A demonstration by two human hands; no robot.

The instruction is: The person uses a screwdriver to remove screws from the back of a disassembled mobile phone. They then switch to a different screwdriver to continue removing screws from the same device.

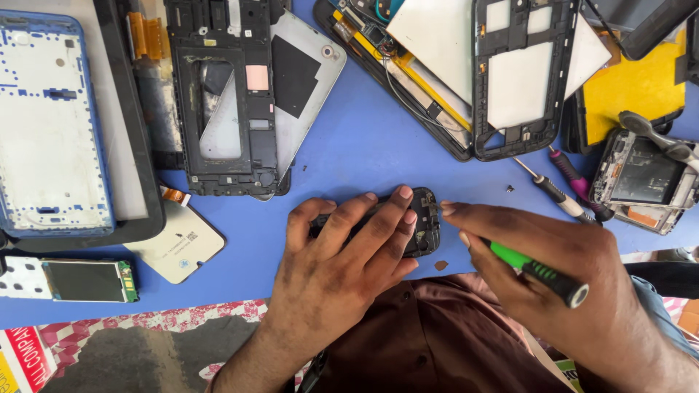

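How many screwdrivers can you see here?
3: a green-handled screwdriver in the right hand, plus a grey screwdriver and a magenta screwdriver lying beside it. Others may be hidden.
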